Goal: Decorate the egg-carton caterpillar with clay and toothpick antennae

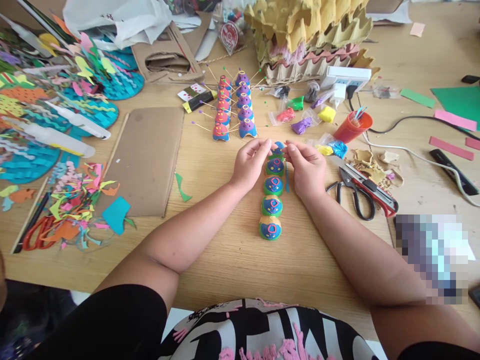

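Our left hand (250, 161) and right hand (309, 167) pinch closed (contents unclear) at the blue-green domed strip (273, 186), likely detailing; next needs light touch

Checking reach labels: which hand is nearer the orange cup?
Right. The right hand is just left of the orange cup, toward the camera; the left hand is farther left.

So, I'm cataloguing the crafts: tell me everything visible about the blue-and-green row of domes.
The row of domes has five humps, blue on top and green around their lower edges. Pink rings mark the four nearer ones; the nearest shows tan behind its blue. It looks like painted card, lying lengthwise on the table. The left hand and right hand partly hide its far end; contact is unclear.
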Demonstrator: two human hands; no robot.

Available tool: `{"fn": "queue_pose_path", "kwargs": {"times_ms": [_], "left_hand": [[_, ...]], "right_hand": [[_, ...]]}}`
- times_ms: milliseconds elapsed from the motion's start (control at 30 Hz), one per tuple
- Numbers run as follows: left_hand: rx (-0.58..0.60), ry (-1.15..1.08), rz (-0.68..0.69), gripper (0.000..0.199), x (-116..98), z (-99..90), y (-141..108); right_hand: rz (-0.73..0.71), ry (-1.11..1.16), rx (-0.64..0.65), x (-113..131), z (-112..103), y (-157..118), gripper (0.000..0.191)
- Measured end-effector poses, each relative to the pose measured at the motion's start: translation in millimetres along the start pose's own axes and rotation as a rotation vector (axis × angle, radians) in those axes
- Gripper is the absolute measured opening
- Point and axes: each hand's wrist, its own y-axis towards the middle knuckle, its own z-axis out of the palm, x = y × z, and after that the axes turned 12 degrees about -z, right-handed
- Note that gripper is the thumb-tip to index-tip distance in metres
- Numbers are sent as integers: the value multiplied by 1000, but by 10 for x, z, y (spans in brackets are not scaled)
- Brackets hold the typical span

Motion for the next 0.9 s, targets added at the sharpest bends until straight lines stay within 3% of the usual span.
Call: {"fn": "queue_pose_path", "kwargs": {"times_ms": [167, 600, 900], "left_hand": [[-3, 22, -12, 45, -10, -2, -4], [16, 24, 57, 47, -2, 15, -17], [-59, 21, 54, 42, 34, -6, 33]], "right_hand": [[70, 46, 8, -46, -13, 16, 43], [89, -42, 20, 23, 11, 7, 65], [14, 12, -7, -37, -6, 14, 39]]}}
